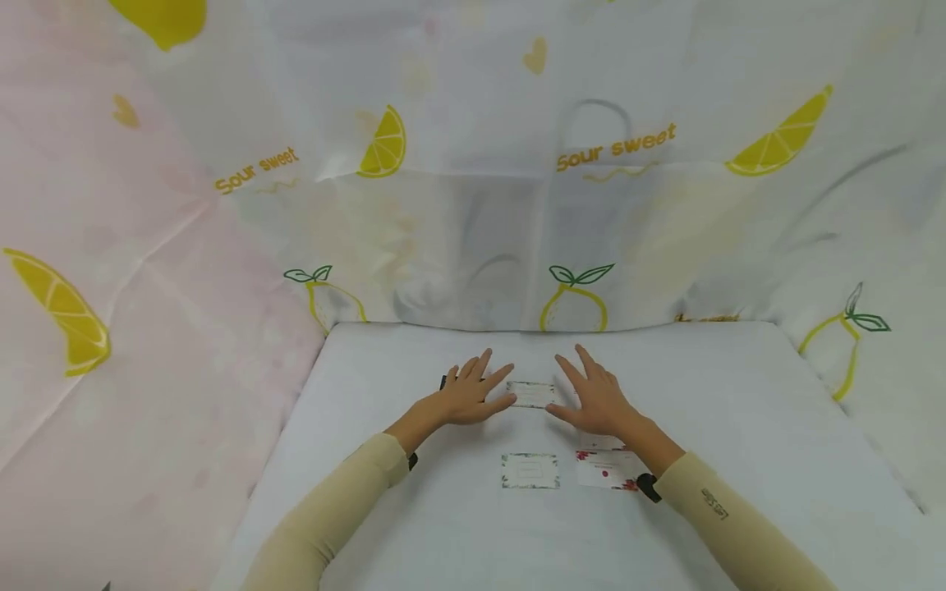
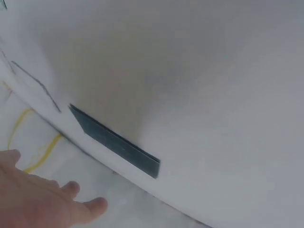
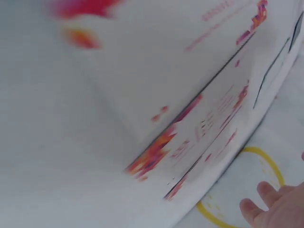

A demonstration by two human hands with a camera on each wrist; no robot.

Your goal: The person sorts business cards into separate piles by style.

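Observation:
My left hand (image 1: 467, 400) is spread with straight fingers above the white table and holds nothing. Under it lies a dark flat card-like piece (image 2: 114, 141), mostly hidden by the hand in the head view. My right hand (image 1: 600, 402), also spread and holding nothing, hovers over cards with red floral corners (image 3: 213, 118), which it partly covers in the head view. Between the two hands lies a white card with a green leafy border (image 1: 532, 394). Nearer me are a second leafy-bordered card (image 1: 530, 471) and a red-flowered card with a red dot (image 1: 600, 471).
The white table (image 1: 384, 525) reaches back to a lemon-printed cloth (image 1: 502, 246) that hangs behind it and along the sides. Dark bands, one of them on the right wrist (image 1: 649, 487), show at the sleeve cuffs.

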